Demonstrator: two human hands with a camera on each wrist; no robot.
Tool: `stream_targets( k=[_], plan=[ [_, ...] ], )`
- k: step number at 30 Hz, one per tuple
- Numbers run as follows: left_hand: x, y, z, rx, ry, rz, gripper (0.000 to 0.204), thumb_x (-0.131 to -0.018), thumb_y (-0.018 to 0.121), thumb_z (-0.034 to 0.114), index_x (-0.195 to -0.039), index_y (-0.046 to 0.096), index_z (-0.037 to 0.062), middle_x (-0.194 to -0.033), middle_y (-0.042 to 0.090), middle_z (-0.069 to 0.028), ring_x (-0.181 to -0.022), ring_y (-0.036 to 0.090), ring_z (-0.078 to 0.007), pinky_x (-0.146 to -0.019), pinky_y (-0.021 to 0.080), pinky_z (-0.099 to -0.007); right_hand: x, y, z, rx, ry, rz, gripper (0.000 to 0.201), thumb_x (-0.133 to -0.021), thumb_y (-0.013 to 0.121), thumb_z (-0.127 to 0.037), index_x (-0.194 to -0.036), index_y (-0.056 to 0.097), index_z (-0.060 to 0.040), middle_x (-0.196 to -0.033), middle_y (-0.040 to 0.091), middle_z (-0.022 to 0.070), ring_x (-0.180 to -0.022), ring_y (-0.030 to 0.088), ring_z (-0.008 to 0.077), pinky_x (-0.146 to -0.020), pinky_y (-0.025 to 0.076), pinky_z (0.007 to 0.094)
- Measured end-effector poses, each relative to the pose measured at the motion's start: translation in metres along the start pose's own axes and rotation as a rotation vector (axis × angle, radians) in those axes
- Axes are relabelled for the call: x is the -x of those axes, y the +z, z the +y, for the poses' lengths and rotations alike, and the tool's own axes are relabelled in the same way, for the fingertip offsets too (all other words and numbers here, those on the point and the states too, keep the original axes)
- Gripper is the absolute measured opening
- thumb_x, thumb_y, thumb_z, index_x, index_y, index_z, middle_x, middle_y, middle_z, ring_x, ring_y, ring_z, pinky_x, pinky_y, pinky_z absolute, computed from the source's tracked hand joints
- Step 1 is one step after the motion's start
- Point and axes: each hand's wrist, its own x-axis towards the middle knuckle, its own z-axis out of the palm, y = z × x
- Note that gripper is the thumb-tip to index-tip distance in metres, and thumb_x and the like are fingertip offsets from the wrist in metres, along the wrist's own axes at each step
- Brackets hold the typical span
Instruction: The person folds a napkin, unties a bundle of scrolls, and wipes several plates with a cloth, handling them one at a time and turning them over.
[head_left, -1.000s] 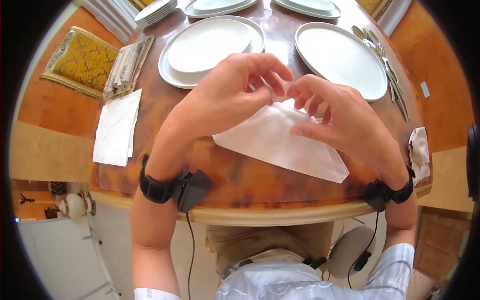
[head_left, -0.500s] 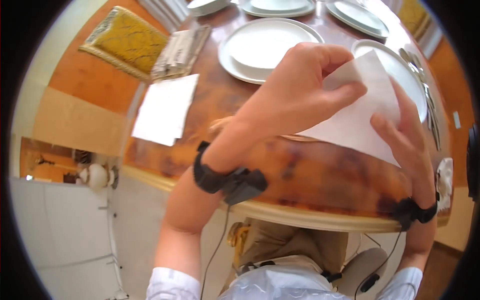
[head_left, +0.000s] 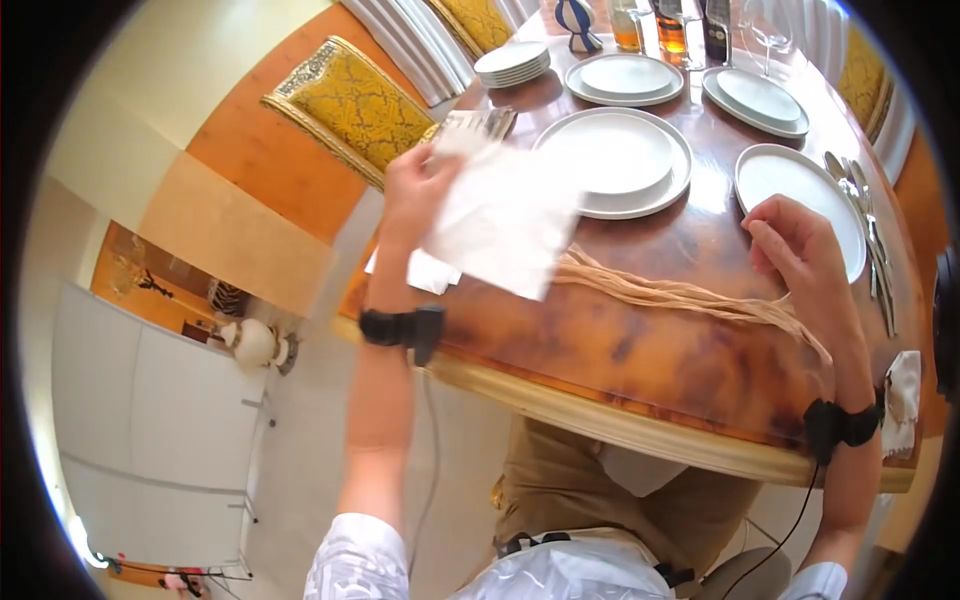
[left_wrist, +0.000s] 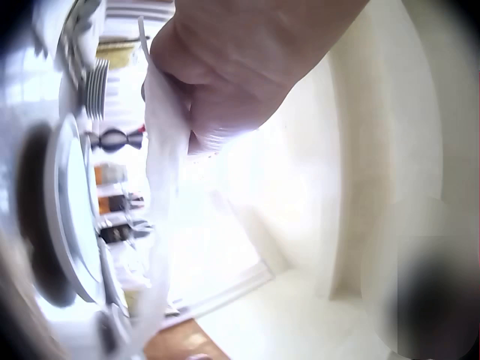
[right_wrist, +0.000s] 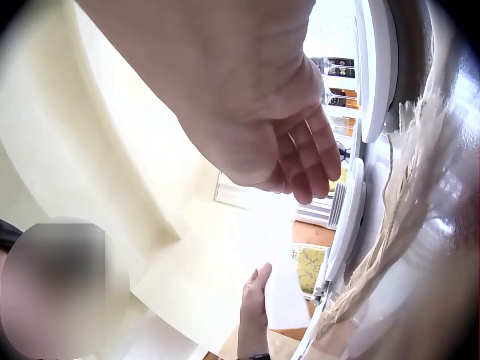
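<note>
My left hand (head_left: 412,195) grips a white napkin (head_left: 505,225) by its edge, raised over the table's left side and blurred by motion. In the left wrist view the napkin (left_wrist: 161,142) is seen nearly edge-on, hanging from the fingers. My right hand (head_left: 800,250) is above the table's right side near a white plate (head_left: 790,180), fingers loosely bent with nothing in them. A bundle of tan, cord-like strands (head_left: 680,300) lies along the table between the hands. Part of another white napkin (head_left: 432,272) shows beneath the left hand.
Stacked white plates (head_left: 640,205) stand on the wooden table (head_left: 600,350). Cutlery (head_left: 870,230) and a crumpled cloth (head_left: 903,390) lie at the right. Folded grey cloths (head_left: 495,122) are behind the raised napkin. Bottles (head_left: 672,30) and glasses (head_left: 772,25) stand at the far end.
The left hand has carried the napkin leftward, off the tan strands that it covered. The right hand no longer touches the napkin. The head view has turned to the left.
</note>
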Motion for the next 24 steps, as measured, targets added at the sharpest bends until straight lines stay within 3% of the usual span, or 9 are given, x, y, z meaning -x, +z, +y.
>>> stream_targets(
  k=[2, 5, 11, 14, 18, 21, 24],
  plan=[
    [0.001, -0.052, -0.054, -0.02, -0.076, -0.005, 0.022, -0.093, 0.076, 0.014, -0.104, 0.073, -0.0039, -0.091, 0.075, -0.0031, -0.078, 0.066, -0.0081, -0.068, 0.053, -0.0276, 0.002, 0.006, -0.004, 0.032, -0.02, -0.006, 0.01, -0.103, 0.063, -0.008, -0.101, 0.067, 0.0014, -0.078, 0.064, 0.0007, -0.071, 0.061, 0.006, -0.065, 0.052, 0.0235],
    [0.01, -0.095, -0.09, 0.138, -0.224, 0.002, 0.02, -0.095, 0.076, 0.015, -0.102, 0.073, -0.0035, -0.092, 0.075, -0.0037, -0.08, 0.067, -0.0083, -0.069, 0.054, -0.0279, 0.004, 0.01, -0.004, 0.042, -0.069, -0.013, 0.012, -0.102, 0.063, -0.007, -0.1, 0.066, 0.0039, -0.078, 0.064, 0.0023, -0.07, 0.061, 0.0075, -0.065, 0.052, 0.0246],
    [0.005, -0.098, -0.148, 0.015, -0.228, -0.024, 0.024, -0.094, 0.077, 0.018, -0.106, 0.074, -0.0028, -0.091, 0.075, -0.0033, -0.079, 0.067, -0.009, -0.068, 0.055, -0.0292, 0.002, 0.007, 0.002, 0.081, -0.07, -0.076, 0.013, -0.102, 0.063, -0.008, -0.099, 0.066, 0.0044, -0.075, 0.064, 0.0023, -0.069, 0.062, 0.0087, -0.064, 0.052, 0.0262],
    [0.0, -0.106, -0.172, -0.348, -0.13, -0.039, 0.029, -0.087, 0.08, 0.018, -0.109, 0.074, -0.0007, -0.089, 0.077, -0.0068, -0.076, 0.07, -0.0175, -0.07, 0.056, -0.034, 0.001, 0.008, 0.005, 0.163, -0.093, -0.08, 0.013, -0.1, 0.065, -0.009, -0.099, 0.068, 0.0034, -0.072, 0.066, 0.0043, -0.067, 0.064, 0.0107, -0.063, 0.053, 0.0283],
    [0.016, -0.099, -0.163, -0.987, 0.169, 0.269, 0.029, -0.081, 0.079, 0.016, -0.106, 0.074, 0.0022, -0.102, 0.074, -0.0193, -0.086, 0.072, -0.0348, -0.077, 0.057, -0.0426, 0.005, 0.006, -0.003, 0.277, -0.11, -0.099, 0.011, -0.099, 0.066, -0.008, -0.097, 0.068, 0.0036, -0.072, 0.066, 0.0043, -0.067, 0.065, 0.01, -0.065, 0.054, 0.0274],
    [0.028, -0.092, -0.129, -0.781, 0.155, 0.114, 0.032, -0.082, 0.081, 0.019, -0.108, 0.073, 0.0021, -0.107, 0.07, -0.0207, -0.096, 0.07, -0.0346, -0.084, 0.056, -0.0432, 0.004, 0.005, 0.003, 0.303, -0.174, -0.09, 0.01, -0.094, 0.065, -0.006, -0.097, 0.07, 0.002, -0.073, 0.07, 0.0114, -0.067, 0.069, 0.0203, -0.067, 0.056, 0.0337],
    [0.053, -0.07, -0.075, -0.566, -0.07, -0.088, 0.038, -0.082, 0.083, 0.023, -0.111, 0.072, 0.0011, -0.108, 0.07, -0.0213, -0.099, 0.068, -0.0375, -0.088, 0.055, -0.0445, 0.004, 0.007, 0.004, 0.334, -0.211, -0.085, 0.011, -0.093, 0.064, -0.006, -0.096, 0.071, 0.0012, -0.073, 0.071, 0.0145, -0.067, 0.071, 0.0268, -0.067, 0.055, 0.0375]
  ],
)
